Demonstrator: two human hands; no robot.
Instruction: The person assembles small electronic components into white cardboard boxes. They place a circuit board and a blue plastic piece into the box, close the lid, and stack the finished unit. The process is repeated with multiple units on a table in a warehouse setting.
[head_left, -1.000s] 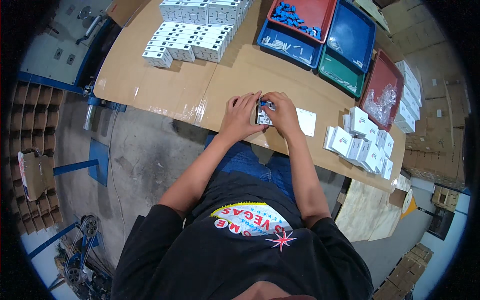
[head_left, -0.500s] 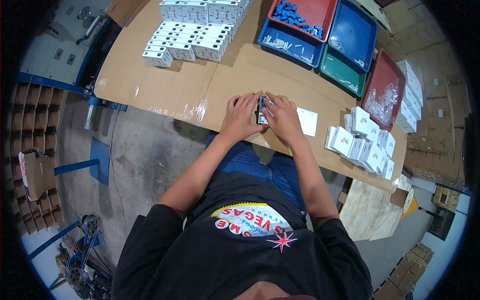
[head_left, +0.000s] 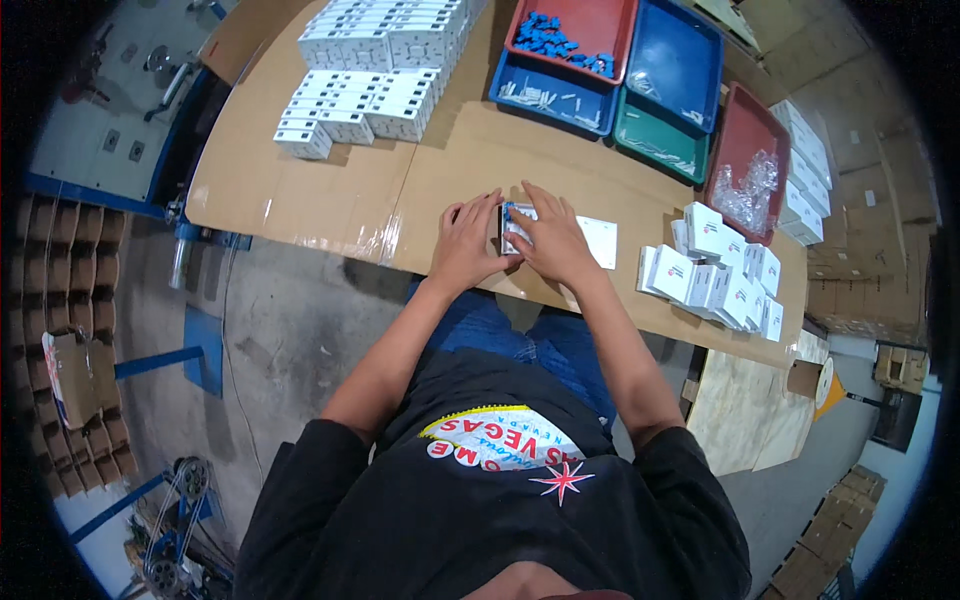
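Observation:
A small open box (head_left: 516, 224) with dark edges and blue and white contents lies on the cardboard-covered table, between my hands and partly covered by them. My left hand (head_left: 465, 242) holds its left side, thumb at the near edge. From the right, my right hand (head_left: 552, 240) reaches over it, with the thumb and some fingers on the contents; its index finger stretches out past the far edge. What exactly is under those fingertips is hidden. Just right of my right hand lies a flat white card (head_left: 600, 243).
Small white boxes (head_left: 722, 280) lie piled on the right. Stacked white boxes (head_left: 350, 110) stand at the far left. A red tray (head_left: 622, 30) holds blue parts, with blue (head_left: 590, 122), green (head_left: 640, 150) and another red tray (head_left: 735, 115) around it; the last holds clear plastic pieces.
My right index finger has lifted and stretched away from the box, while the thumb and other fingers stay over it. The whole view has shifted slightly.

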